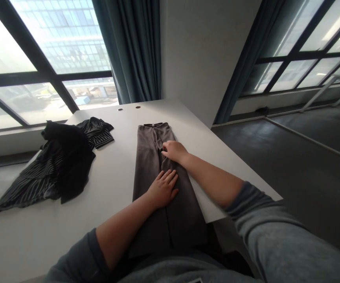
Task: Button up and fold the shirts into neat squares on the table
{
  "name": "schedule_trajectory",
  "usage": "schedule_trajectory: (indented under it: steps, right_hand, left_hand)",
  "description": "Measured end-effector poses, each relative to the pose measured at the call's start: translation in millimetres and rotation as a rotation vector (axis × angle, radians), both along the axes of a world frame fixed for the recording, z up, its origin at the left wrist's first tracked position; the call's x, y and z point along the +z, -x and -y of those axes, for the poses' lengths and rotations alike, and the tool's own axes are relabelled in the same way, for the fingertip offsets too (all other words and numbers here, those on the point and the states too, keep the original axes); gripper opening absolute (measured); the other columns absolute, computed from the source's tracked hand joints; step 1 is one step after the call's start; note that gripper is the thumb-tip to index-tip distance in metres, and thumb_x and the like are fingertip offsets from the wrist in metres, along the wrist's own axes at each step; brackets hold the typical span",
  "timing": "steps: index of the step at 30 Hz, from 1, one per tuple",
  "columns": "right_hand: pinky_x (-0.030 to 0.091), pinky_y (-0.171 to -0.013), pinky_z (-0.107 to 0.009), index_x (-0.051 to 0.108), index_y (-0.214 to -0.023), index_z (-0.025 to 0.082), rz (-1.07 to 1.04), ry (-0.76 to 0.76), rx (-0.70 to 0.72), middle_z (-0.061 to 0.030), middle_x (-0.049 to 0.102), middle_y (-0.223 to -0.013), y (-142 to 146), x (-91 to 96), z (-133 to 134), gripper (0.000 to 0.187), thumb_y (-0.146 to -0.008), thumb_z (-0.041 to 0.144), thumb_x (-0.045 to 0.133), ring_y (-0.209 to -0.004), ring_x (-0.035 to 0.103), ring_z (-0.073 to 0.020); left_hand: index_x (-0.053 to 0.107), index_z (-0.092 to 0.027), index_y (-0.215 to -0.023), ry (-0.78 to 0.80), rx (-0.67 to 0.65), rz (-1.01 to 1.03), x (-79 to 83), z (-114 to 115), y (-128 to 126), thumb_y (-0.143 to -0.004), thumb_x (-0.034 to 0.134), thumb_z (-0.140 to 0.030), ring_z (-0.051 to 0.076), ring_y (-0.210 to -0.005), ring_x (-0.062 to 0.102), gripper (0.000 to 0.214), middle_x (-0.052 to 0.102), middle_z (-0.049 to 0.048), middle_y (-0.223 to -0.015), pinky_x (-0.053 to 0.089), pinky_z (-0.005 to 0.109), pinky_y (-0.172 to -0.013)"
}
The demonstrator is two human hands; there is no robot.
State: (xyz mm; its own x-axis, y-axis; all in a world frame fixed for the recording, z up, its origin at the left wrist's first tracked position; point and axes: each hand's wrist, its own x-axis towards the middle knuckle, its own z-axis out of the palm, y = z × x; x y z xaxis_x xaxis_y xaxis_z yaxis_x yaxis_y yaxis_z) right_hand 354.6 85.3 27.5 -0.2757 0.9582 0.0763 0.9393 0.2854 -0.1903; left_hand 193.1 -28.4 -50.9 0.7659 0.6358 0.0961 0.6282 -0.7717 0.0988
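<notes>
While left hand point(162, 191) touches trousers point(147, 161), bare tabletop point(115, 169) borders waistband edge point(166, 124).

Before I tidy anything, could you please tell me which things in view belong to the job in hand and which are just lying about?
Job in hand:
Trousers, laid lengthwise
Left hand, spread on them
Right hand, on them farther up

Apparently just lying about:
Heap of dark clothes, partly striped, untouched on the table

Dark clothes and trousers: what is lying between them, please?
In the head view, only white tabletop shows between the dark clothes and the trousers.
</notes>
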Motion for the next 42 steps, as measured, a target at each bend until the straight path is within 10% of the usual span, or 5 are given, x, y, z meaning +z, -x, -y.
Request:
schedule_trajectory:
  steps: [5, 17, 26, 42]
  right_hand:
    - [0.051, -0.087, -0.026, 0.075, -0.107, 0.019, 0.076, 0.141, -0.038, -0.0105, 0.077, -0.115, 31.3, -14.8, -73.4, 0.024, -0.085, 0.026, 0.079, -0.107, 0.07, -0.0247]
    - [0.061, -0.071, -0.033, 0.078, -0.096, 0.012, 0.033, 0.348, -0.219, -0.0111, 0.077, -0.077, 39.3, -23.5, -128.7, 0.029, -0.08, 0.034, 0.087, -0.067, 0.073, -0.0222]
    - [0.053, -0.092, -0.027, 0.081, -0.103, 0.019, 0.04, 0.178, -0.216, -0.012, 0.08, -0.11, 44.5, -34.1, -132.6, 0.023, -0.084, 0.029, 0.076, -0.104, 0.074, -0.0247]
    - [0.048, -0.095, -0.032, 0.073, -0.124, 0.002, 0.062, 0.098, -0.417, -0.0279, 0.07, -0.128, 49.2, -48.6, -253.5, 0.041, -0.094, 0.031, 0.067, -0.114, 0.067, -0.028]
  left_hand:
    - [0.041, -0.014, -0.161, 0.012, -0.031, 0.029, -4.4, -3.5, 1.8, -0.106, 0.042, -0.051, 0.03, -0.159, 0.031, 0.066, 0.035, 0.0132, -0.17, 0.025, 0.05, -0.13]
    - [0.043, -0.013, -0.16, 0.044, -0.05, 0.063, -5.9, -1.2, -2.1, -0.105, 0.043, -0.051, 0.033, -0.158, 0.031, 0.067, 0.035, 0.0139, -0.17, 0.023, 0.053, -0.129]
    - [0.044, -0.011, -0.16, 0.049, -0.053, 0.061, -2.9, 2.0, -3.3, -0.105, 0.042, -0.051, 0.034, -0.158, 0.032, 0.067, 0.034, 0.0156, -0.17, 0.024, 0.053, -0.129]
    - [0.049, -0.011, -0.156, 0.076, -0.055, 0.133, 0.1, 3.8, -5.2, -0.105, 0.042, -0.052, 0.034, -0.156, 0.036, 0.066, 0.043, 0.0172, -0.165, 0.026, 0.054, -0.129]
